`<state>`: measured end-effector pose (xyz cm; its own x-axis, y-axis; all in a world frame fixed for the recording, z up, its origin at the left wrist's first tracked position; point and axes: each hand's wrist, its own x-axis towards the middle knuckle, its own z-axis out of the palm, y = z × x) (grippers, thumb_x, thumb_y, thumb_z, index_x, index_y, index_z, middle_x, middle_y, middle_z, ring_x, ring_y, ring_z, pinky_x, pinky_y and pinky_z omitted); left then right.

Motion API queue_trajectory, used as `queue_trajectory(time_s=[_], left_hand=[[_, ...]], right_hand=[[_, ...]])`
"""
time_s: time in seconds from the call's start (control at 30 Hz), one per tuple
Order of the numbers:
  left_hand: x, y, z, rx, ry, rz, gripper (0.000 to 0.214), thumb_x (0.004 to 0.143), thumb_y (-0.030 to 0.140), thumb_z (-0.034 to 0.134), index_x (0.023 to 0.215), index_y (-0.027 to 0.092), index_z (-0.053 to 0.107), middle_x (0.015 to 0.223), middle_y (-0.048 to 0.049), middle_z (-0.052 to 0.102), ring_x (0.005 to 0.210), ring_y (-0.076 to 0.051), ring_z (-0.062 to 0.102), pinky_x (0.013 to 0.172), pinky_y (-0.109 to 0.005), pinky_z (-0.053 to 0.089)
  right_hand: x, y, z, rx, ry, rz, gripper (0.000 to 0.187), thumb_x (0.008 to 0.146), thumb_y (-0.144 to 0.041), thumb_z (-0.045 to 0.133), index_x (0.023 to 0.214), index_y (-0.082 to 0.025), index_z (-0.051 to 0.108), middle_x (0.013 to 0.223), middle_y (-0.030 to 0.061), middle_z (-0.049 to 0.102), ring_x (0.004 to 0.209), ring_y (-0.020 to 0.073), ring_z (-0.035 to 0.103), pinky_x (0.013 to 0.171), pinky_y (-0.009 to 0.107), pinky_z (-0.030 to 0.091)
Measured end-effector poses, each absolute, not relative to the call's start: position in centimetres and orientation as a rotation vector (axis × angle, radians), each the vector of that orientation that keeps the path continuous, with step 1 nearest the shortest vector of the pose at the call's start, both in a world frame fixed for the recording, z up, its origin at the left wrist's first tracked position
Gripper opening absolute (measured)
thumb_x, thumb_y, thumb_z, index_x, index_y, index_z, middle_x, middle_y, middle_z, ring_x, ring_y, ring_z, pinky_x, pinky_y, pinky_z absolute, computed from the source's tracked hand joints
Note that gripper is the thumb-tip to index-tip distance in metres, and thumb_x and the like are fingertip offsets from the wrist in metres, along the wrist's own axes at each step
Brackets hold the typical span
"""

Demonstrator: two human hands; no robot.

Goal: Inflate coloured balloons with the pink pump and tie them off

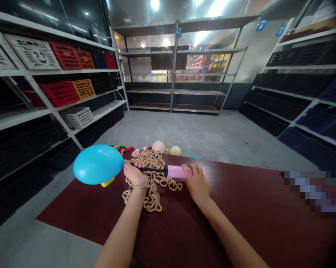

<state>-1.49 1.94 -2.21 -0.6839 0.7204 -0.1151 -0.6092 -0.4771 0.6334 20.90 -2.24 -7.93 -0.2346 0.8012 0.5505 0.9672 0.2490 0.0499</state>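
A blue inflated balloon (pixel 98 164) is at the left, its neck by the fingers of my left hand (pixel 135 174). That hand is closed around the balloon's neck and the black end of a hand pump; the exact grip is partly hidden. The balloon pump (pixel 175 171) has a pink barrel and a thin black rod that runs between my hands. Wrapped around the right end of the pink barrel is my right hand (pixel 196 182). Beneath the pump lies a heap of tan chain links (pixel 154 197) on the dark red table (pixel 240 208).
Near the table's far edge are a pale pink balloon (pixel 158 146), a cream balloon (pixel 175 150) and several uninflated balloons. A yellow item (pixel 108 182) shows under the blue balloon. Shelves with crates (pixel 59 93) stand left; more shelving (pixel 172 74) stands behind and right.
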Motion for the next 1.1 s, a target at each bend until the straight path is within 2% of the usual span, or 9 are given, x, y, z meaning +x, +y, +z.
queue_trajectory(time_s=[0.2, 0.33, 0.47, 0.6, 0.83, 0.93, 1.1], left_hand=[[2.0, 1.2, -3.3, 0.29, 0.879, 2.073, 0.025, 0.09, 0.035, 0.047, 0.073, 0.022, 0.034, 0.055, 0.0074, 0.034, 0.041, -0.008, 0.034, 0.041, -0.023, 0.03], [2.4, 1.4, -4.0, 0.283, 0.853, 2.041, 0.027, 0.093, 0.041, 0.049, 0.077, 0.023, 0.037, 0.058, 0.0063, 0.039, 0.045, -0.01, 0.04, 0.046, -0.025, 0.038], [1.9, 1.6, -4.3, 0.245, 0.792, 2.015, 0.03, 0.092, 0.047, 0.05, 0.08, 0.022, 0.039, 0.063, 0.0045, 0.041, 0.05, -0.009, 0.042, 0.05, -0.024, 0.041], [2.1, 1.4, -4.0, 0.235, 0.737, 2.033, 0.024, 0.089, 0.042, 0.053, 0.083, 0.021, 0.041, 0.067, 0.0034, 0.043, 0.054, -0.01, 0.044, 0.051, -0.023, 0.041], [-0.2, 1.9, -2.4, 0.192, 0.84, 2.181, 0.011, 0.09, 0.029, 0.043, 0.083, 0.022, 0.037, 0.067, 0.0054, 0.037, 0.051, -0.008, 0.039, 0.048, -0.022, 0.036], [-2.7, 2.2, -2.0, 0.153, 0.906, 2.236, 0.015, 0.088, 0.029, 0.043, 0.081, 0.022, 0.033, 0.069, 0.0059, 0.033, 0.05, -0.007, 0.035, 0.047, -0.02, 0.032], [-3.4, 1.9, -1.8, 0.111, 0.959, 2.263, 0.017, 0.085, 0.026, 0.044, 0.076, 0.021, 0.03, 0.066, 0.0069, 0.029, 0.048, -0.006, 0.029, 0.045, -0.02, 0.026]], right_hand=[[18.0, -3.3, -8.5, -1.583, -2.124, -0.437, 0.047, 0.089, -0.017, 0.054, 0.134, -0.028, 0.051, 0.116, 0.0104, 0.061, 0.104, 0.025, 0.051, 0.072, 0.032, 0.05], [18.7, -3.1, -8.5, -1.615, -2.156, -0.412, 0.049, 0.088, -0.016, 0.056, 0.135, -0.026, 0.049, 0.118, 0.0098, 0.061, 0.105, 0.024, 0.053, 0.074, 0.03, 0.05], [18.4, -3.4, -8.3, -1.664, -2.156, -0.353, 0.048, 0.089, -0.021, 0.058, 0.136, -0.025, 0.047, 0.114, 0.0088, 0.062, 0.1, 0.0231, 0.054, 0.07, 0.03, 0.049], [18.0, -3.6, -8.1, -1.657, -2.156, -0.31, 0.048, 0.09, -0.023, 0.059, 0.136, -0.024, 0.047, 0.115, 0.0087, 0.062, 0.102, 0.0226, 0.053, 0.073, 0.029, 0.049], [21.8, -2.3, -7.2, -1.572, -2.219, -0.562, 0.045, 0.094, -0.017, 0.049, 0.139, -0.024, 0.048, 0.126, 0.0104, 0.059, 0.113, 0.0257, 0.05, 0.083, 0.035, 0.045], [22.9, -1.9, -7.0, -1.571, -2.231, -0.564, 0.042, 0.095, -0.019, 0.05, 0.137, -0.023, 0.05, 0.124, 0.0104, 0.06, 0.112, 0.0254, 0.049, 0.084, 0.035, 0.045], [20.1, -3.2, -7.1, -1.648, -2.268, -0.449, 0.042, 0.094, -0.02, 0.051, 0.136, -0.024, 0.051, 0.117, 0.0103, 0.061, 0.103, 0.0242, 0.051, 0.075, 0.032, 0.045]])
